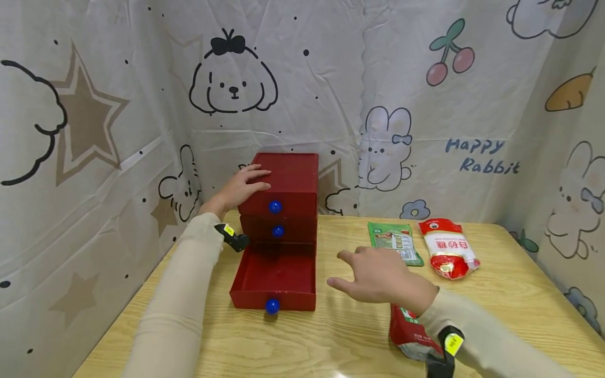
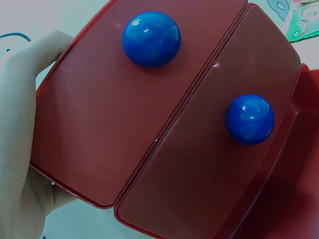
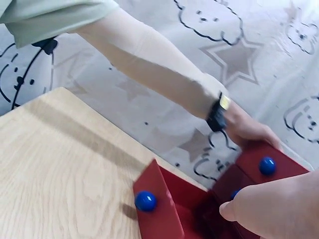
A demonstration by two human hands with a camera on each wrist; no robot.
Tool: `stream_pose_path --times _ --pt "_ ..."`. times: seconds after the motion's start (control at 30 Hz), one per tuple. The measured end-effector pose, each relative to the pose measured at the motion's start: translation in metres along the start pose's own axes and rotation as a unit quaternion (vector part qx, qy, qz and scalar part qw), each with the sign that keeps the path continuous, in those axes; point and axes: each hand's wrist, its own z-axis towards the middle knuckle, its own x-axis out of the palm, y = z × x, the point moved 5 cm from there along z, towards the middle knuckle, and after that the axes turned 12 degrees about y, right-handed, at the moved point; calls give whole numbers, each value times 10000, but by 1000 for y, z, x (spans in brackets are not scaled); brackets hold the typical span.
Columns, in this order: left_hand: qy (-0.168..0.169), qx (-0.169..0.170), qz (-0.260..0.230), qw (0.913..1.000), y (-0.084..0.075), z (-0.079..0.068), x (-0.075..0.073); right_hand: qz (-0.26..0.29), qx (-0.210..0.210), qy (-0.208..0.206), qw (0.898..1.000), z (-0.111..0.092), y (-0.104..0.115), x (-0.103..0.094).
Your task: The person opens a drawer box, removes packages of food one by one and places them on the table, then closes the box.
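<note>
A red drawer cabinet (image 1: 288, 176) with blue round knobs stands on the table. Its bottom drawer (image 1: 279, 299) is pulled out, while the top drawer (image 2: 94, 109) and the middle drawer (image 2: 199, 129) are closed. My left hand (image 1: 240, 188) rests over the cabinet's top left edge, its fingers extended on the top. In the left wrist view part of that hand is hidden behind the cabinet. My right hand (image 1: 378, 274) hovers to the right of the pulled-out drawer, fingers loosely extended and holding nothing. Beneath my right forearm lies a red packet (image 1: 410, 336), partly covered.
Farther back on the right lie a green packet (image 1: 394, 236) and a red and white bag of white sugar (image 1: 446, 247). The wooden table (image 1: 350, 336) is bordered at the back and sides by a printed cloth (image 1: 312, 94).
</note>
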Motion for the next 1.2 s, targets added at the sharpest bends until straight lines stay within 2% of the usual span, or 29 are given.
stream_pose_path --times 0.2,0.47,0.73,0.87,0.97,1.0,1.07,1.1,1.13,1.2 --pt "-1 -42 7 10000 0 -2 -1 2 -503 -62 9987 14 42 -7" --pt "-20 -19 19 10000 1 -2 1 60 -1282 -246 9914 30 100 -3" --pt "-87 30 63 9999 0 -1 -1 189 -1555 -361 9870 34 117 -1" --pt "-105 131 152 9997 -3 -1 -1 821 -1906 -113 9782 34 119 8" --pt "-107 143 171 9997 -2 -2 -1 1828 -2163 410 9582 36 122 23" --pt "-99 150 180 9997 -2 -2 -1 2257 -2161 647 9477 36 122 29" --pt "-95 176 178 9996 -2 -2 -1 3232 -1918 1053 9207 37 122 41" --pt "-93 187 177 9996 -2 -2 -1 3750 -1711 1226 9028 37 122 48" --pt "-88 203 166 9996 -2 -2 -1 4285 -1472 1409 8803 37 121 55" --pt "-90 229 162 9996 -3 -3 -1 5269 -997 1698 8268 36 121 70"
